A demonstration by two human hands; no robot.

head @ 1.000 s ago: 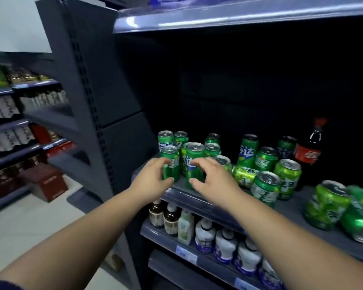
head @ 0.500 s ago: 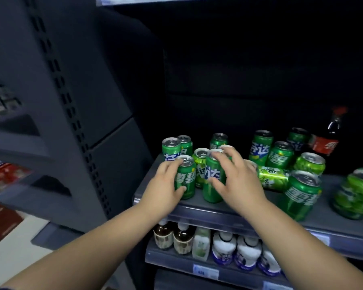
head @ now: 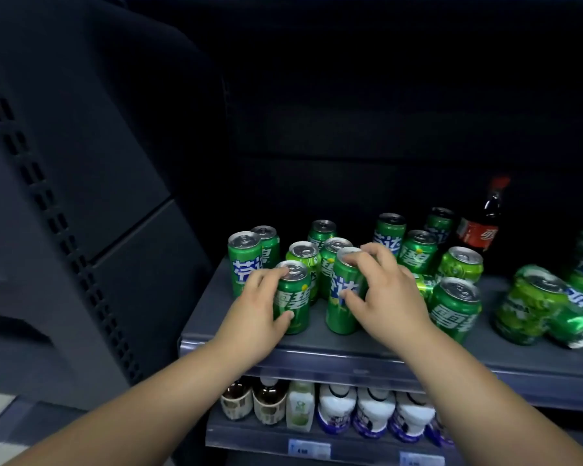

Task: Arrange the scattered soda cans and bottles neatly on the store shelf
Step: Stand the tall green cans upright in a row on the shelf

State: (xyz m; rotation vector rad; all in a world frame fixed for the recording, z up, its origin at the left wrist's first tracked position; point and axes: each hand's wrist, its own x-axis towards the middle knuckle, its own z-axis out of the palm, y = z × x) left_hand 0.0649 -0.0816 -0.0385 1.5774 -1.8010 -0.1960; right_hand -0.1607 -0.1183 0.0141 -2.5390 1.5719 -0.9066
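Both hands work the shelf's (head: 209, 317) front row: the left hand (head: 260, 307) wraps a short green can (head: 292, 297), and the right hand (head: 384, 294) clasps a taller can (head: 342, 297) just beside it. Sliding them upright, not lifting, looks safest. The shelf's lip lies at 6 o'clock, open shelf at 9, toppled cans (head: 532, 304) at 3.

White bottles (head: 374, 408) and brown bottles (head: 270, 403) line the lower shelf (head: 249, 439)
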